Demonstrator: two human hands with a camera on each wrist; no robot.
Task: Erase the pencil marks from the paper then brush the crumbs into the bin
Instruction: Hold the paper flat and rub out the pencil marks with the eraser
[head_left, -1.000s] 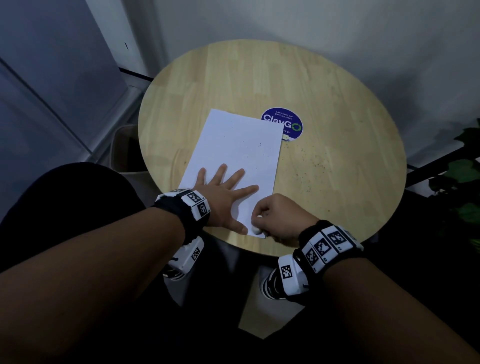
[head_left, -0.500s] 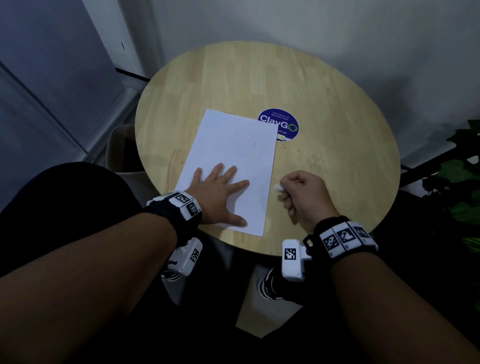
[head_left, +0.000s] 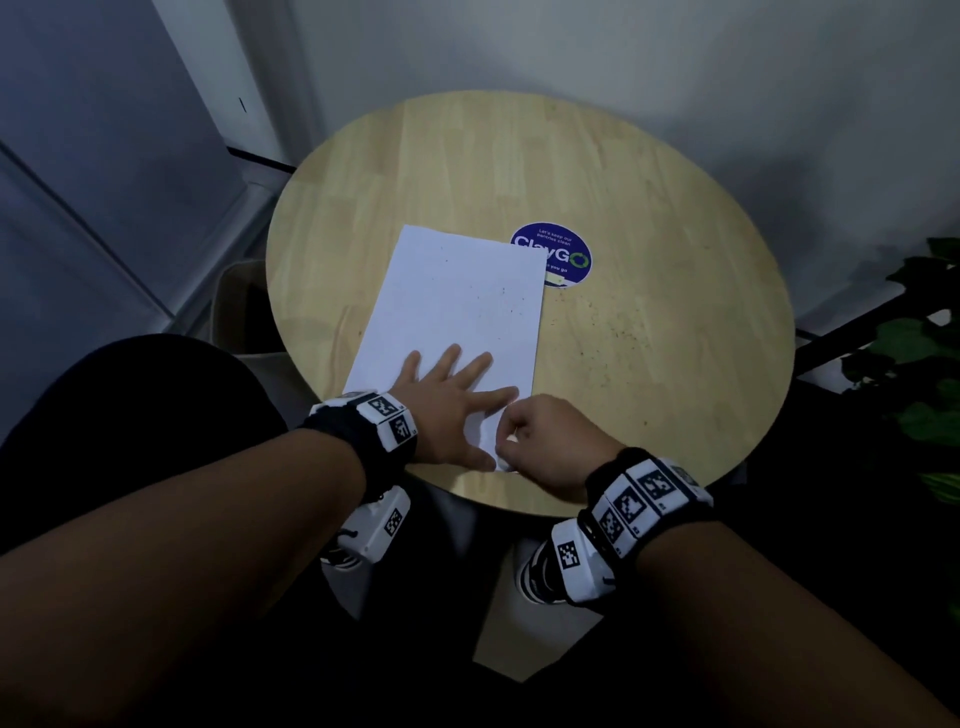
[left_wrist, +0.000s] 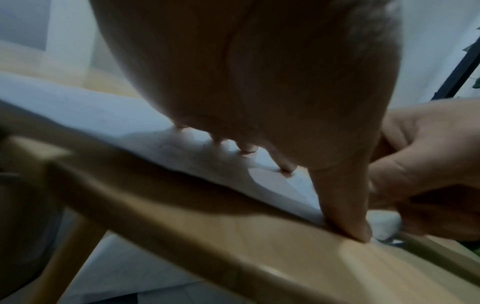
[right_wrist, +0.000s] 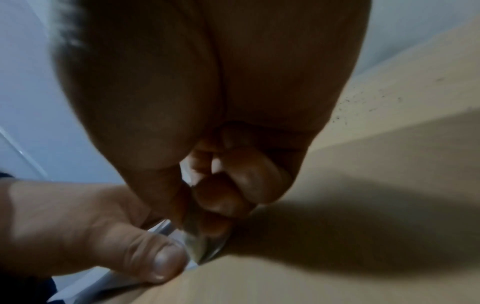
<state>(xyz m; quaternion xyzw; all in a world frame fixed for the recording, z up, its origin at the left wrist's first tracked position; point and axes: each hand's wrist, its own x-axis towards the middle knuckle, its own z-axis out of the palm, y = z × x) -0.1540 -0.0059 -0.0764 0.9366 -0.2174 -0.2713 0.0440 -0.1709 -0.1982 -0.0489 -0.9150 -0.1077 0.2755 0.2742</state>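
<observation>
Left hand (head_left: 447, 402) flat, fingers spread, pressing the near end of the paper (head_left: 457, 312) on the round table (head_left: 675, 312). Right hand (head_left: 545, 441) curled, pinching a small white eraser (left_wrist: 384, 226) at the sheet's near right corner. Paper looks thin and limp, likely to buckle or tear unless pinned close to the rubbing. Dark crumbs (head_left: 618, 332) scattered right of the sheet. Near corner sits by the table edge; far side open. Bin (head_left: 234, 306) low beside the left rim.
</observation>
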